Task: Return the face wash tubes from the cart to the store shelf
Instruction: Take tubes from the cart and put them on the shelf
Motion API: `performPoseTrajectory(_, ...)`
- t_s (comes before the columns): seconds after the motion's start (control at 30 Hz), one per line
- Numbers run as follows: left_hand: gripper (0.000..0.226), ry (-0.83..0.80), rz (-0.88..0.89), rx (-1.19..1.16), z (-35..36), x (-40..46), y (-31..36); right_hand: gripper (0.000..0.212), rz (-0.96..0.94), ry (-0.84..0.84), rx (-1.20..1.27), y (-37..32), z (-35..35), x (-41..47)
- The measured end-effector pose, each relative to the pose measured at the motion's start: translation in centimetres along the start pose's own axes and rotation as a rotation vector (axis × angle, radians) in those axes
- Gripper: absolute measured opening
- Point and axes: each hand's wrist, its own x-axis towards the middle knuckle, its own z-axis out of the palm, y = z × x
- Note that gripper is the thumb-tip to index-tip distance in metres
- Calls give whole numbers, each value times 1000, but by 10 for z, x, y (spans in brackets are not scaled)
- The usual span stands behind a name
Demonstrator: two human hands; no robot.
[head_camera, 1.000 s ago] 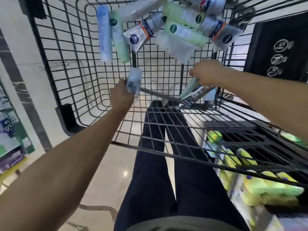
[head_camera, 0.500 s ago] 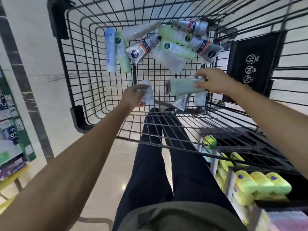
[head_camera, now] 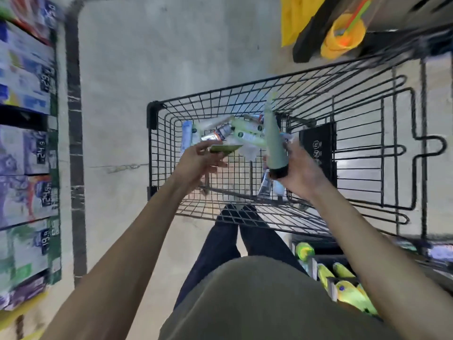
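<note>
We keep both grips firm while lifting clear of the black wire shopping cart point(head_camera: 367, 153). Our right hand point(head_camera: 301, 173) wraps a pale green, dark-capped tube point(head_camera: 273, 141); our left hand point(head_camera: 198, 160) pinches a flat yellow-green tube point(head_camera: 225, 148). More tubes point(head_camera: 235, 133) lie in the cart. Blur hides labels; we cannot tell which shelf is the target.

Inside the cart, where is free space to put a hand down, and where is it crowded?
The cart floor is bare along its left wall, below the tube pile. The far end is crowded with tubes. A few more lie near the right hand, which holds a green tube.
</note>
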Motion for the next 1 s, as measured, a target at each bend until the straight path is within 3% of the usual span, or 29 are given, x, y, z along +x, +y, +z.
performPoseTrajectory(0.13, 41, 107, 114, 101, 10, -40, 29, 91, -63, -59, -95, -4, 48, -36)
performPoseTrajectory(0.3, 29, 123, 210, 144, 16, -79, 55, 105, -146, -22, -21, 6, 80, -74)
performPoseTrajectory(0.37, 31, 60, 247, 101, 18, -91, 63, 99, -202, 14, -6, 14, 90, -88)
performPoseTrajectory(0.43, 35, -7, 259, 41, 19, -100, 66, 72, -274, 42, -8, 24, 103, -104)
performPoseTrajectory(0.53, 65, -49, 232, -8, 19, -114, 67, 47, -358, 64, -7, 45, 123, -127)
performPoseTrajectory(0.6, 72, -102, 224, -11, 16, -124, 64, 46, -415, 79, 47, 62, 135, -139)
performPoseTrajectory(0.7, 48, -187, 252, 36, 14, -144, 61, 46, -521, 169, 106, 91, 151, -154)
performPoseTrajectory(0.83, 35, -365, 228, 108, 13, -170, 52, 51, -661, 296, 104, 131, 154, -176)
performPoseTrajectory(1.0, 50, -493, 239, 274, 22, -203, 38, 53, -801, 422, 152, 169, 165, -222)
